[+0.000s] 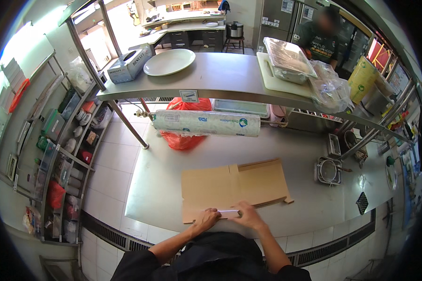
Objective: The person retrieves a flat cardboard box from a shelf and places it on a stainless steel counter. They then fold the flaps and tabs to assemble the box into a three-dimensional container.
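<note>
A flat brown cardboard sheet [211, 182], with creases and a folded-up part on its right, lies on the steel worktable right in front of me. At its near edge, my left hand [206, 219] is closed on one end of a thin white strip [229, 211]. My right hand [248, 217] curls around the other end, thumb towards me and fingers on the far side. Whether the strip is a separate piece or part of the cardboard's edge, I cannot make out.
Above the worktable [164, 173] runs a steel shelf [225, 70] with a white plate [169, 62], a box [129, 64] and a covered tray [290, 60]. Below it hang a plastic-wrap roll [206, 122] and a red bag [185, 140]. Strainers [328, 171] sit right. A person [321, 40] stands beyond.
</note>
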`<state>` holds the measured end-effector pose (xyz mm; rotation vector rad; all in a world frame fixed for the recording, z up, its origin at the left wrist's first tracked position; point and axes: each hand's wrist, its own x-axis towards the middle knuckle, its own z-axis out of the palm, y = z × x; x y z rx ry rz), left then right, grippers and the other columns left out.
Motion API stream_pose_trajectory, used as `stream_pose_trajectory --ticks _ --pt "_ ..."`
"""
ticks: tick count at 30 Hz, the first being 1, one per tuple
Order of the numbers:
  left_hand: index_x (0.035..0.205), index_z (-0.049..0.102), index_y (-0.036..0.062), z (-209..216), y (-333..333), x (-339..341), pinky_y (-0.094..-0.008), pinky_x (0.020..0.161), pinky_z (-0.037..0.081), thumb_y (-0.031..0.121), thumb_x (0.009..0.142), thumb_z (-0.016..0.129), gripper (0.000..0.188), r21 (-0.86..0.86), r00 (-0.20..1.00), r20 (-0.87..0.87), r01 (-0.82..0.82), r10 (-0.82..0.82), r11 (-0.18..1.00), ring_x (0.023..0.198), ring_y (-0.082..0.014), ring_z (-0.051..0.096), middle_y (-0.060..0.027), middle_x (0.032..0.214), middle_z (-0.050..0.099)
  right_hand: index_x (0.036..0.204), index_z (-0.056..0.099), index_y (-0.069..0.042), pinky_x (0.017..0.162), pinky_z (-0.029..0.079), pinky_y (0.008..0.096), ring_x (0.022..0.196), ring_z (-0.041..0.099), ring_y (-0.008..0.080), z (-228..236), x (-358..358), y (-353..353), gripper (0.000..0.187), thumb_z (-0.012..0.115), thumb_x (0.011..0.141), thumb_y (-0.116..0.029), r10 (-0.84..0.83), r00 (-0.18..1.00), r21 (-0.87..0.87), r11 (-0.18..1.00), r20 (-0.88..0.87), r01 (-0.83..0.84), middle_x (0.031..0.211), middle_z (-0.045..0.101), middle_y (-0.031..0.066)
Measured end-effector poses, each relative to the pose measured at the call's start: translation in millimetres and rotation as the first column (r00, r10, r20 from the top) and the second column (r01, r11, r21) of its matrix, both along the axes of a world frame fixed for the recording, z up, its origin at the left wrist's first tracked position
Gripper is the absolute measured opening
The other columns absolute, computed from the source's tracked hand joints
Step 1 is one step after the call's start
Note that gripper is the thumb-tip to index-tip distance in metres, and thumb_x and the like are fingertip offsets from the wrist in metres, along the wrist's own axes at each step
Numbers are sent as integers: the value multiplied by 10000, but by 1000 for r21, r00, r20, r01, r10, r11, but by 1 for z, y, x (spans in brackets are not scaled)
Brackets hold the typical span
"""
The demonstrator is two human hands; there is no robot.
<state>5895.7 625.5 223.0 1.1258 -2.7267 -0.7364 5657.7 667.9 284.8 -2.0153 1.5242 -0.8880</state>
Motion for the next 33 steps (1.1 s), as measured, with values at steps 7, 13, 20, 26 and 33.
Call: stream_pose_trajectory --ticks 7,13,20,26,33 --pt "952 726 85 -10 -5 -23 -475 820 547 246 919 632 189 56 989 -149 -3 11 998 910 -352 687 -140 918 711 995 729 -78 943 479 449 929 676 309 -53 35 7 202 555 893 -98 28 920 51 999 -390 -9 917 688 114" --pt "959 709 88 -14 6 7 -446 794 556 209 868 684 154 -39 992 -30 -126 125 991 849 -333 699 -125 846 714 941 776 -95 805 550 444 867 694 353 -79 26 -15 176 625 853 -113 203 911 224 966 -359 -127 878 713 162" --pt "1119 725 104 -43 -40 29 -417 848 559 405 858 769 401 468 991 -5 -115 132 876 935 -302 729 -127 1063 757 1017 781 -169 726 529 441 793 686 351 -73 19 -77 266 778 816 -342 536 821 712 654 -197 -256 821 721 152" --pt "1188 716 101 -52 -65 31 -415 885 547 481 863 766 503 520 999 -31 -17 39 854 1010 -326 713 -155 1083 748 1100 766 -166 726 516 441 788 677 361 -105 21 -104 360 768 845 -421 706 648 717 606 -284 -346 868 723 168" --pt "1151 722 93 -55 -47 46 -406 850 544 470 846 789 489 542 989 -55 -87 139 836 981 -299 709 -140 1059 747 1130 738 -134 772 505 458 875 675 360 -85 32 -79 360 681 927 -426 550 827 658 668 -122 -347 951 721 176"
